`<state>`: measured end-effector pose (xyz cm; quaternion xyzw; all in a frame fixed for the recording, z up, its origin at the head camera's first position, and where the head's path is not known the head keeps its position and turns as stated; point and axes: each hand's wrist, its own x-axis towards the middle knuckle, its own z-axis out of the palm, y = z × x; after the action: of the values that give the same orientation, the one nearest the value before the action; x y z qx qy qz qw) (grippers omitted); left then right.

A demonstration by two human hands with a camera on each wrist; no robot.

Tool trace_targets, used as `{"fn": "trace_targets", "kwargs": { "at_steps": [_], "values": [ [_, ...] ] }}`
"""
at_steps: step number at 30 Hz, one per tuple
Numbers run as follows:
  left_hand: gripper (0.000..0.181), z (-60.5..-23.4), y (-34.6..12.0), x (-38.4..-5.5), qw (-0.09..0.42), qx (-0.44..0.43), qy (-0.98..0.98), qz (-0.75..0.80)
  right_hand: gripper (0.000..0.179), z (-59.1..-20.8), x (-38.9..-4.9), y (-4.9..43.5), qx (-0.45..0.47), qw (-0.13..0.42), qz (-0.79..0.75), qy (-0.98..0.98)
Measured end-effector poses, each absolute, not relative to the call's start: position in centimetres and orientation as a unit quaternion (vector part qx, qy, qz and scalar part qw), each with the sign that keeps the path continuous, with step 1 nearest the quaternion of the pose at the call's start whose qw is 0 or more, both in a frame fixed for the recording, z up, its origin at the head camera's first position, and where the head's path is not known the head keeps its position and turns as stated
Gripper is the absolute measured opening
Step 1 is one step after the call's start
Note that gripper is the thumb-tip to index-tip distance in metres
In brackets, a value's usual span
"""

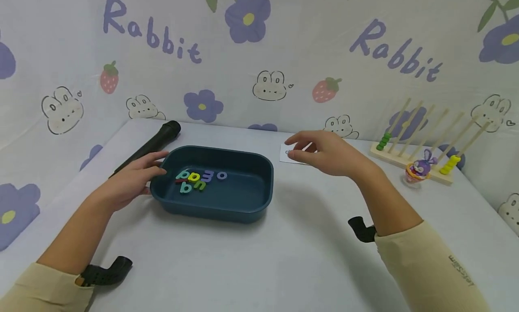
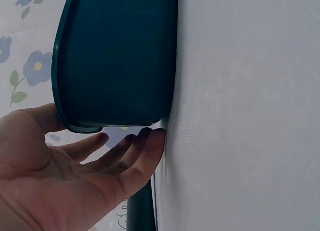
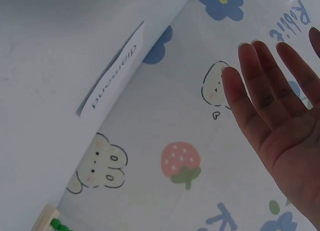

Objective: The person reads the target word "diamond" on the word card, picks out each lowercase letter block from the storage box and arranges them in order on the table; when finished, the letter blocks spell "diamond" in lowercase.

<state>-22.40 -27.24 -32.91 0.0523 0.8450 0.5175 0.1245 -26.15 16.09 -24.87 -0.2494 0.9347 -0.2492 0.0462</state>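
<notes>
A white backdrop (image 1: pixel 229 73) printed with rabbits, strawberries, flowers and the word "Rabbit" stands behind the white tabletop (image 1: pixel 292 258). The blue tray (image 1: pixel 211 216) is the biggest thing there, sitting left of the middle and nearer the back edge. A wooden rack (image 1: pixel 399 157) with a row of slanting rods stands by the back right corner. By the back left corner lies a black baton (image 1: pixel 152 141), its thicker end toward the back edge.

The left hand (image 1: pixel 127 179) holds the tray's left end, thumb at the rim and the other fingers along the outer wall. The right hand (image 1: pixel 332 154) hangs above the tabletop with relaxed fingers, holding nothing; from the head it overlaps a white card (image 3: pixel 112 83) at the back edge, which reads "diamond". A purple rabbit toy (image 1: pixel 422 168) stands just in front of the rack.

Inside the tray, toward its left end, coloured letters (image 1: pixel 207 176) lie bunched, a purple "o" slightly apart. Smallest are the beads (image 1: pixel 450 164), green on the rack's leftmost rod, yellow on its rightmost.
</notes>
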Motion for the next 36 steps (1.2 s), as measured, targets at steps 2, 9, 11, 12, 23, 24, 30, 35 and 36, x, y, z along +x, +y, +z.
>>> {"fn": "trace_targets", "kwargs": {
  "at_steps": [2,9,11,12,23,24,30,35,36],
  "values": [
    [0.064,-33.2,-27.4,-22.4,0.124,0.047,0.843,0.521,0.038,-24.6,-26.6,15.5,-0.256,0.053,-0.260,0.930],
    [0.063,-33.6,-27.7,-22.6,0.129,0.052,0.828,0.543,0.039,-23.7,-27.7,13.0,-0.281,0.073,-0.267,0.919],
    [0.064,-33.5,-27.8,-22.6,0.133,0.053,0.823,0.550,0.038,-23.5,-28.0,12.2,-0.286,0.077,-0.268,0.917],
    [0.065,-33.5,-27.8,-22.6,0.135,0.056,0.819,0.555,0.037,-23.3,-28.1,11.9,-0.289,0.080,-0.269,0.915],
    [0.064,-33.4,-29.0,-22.4,0.170,0.062,0.761,0.623,0.035,-21.4,-29.5,7.1,-0.323,0.114,-0.277,0.898],
    [0.063,-33.4,-29.1,-22.4,0.173,0.063,0.756,0.628,0.034,-21.3,-29.6,6.8,-0.325,0.118,-0.278,0.896],
    [0.065,-33.4,-29.3,-22.3,0.179,0.074,0.747,0.636,0.032,-21.5,-30.4,4.7,-0.344,0.140,-0.286,0.883],
    [0.068,-33.4,-29.4,-22.3,0.178,0.082,0.752,0.630,0.031,-21.6,-31.1,2.7,-0.371,0.153,-0.291,0.868],
    [0.068,-33.4,-29.4,-22.3,0.177,0.081,0.754,0.627,0.031,-21.6,-31.2,2.3,-0.376,0.155,-0.293,0.865]
  ]
}}
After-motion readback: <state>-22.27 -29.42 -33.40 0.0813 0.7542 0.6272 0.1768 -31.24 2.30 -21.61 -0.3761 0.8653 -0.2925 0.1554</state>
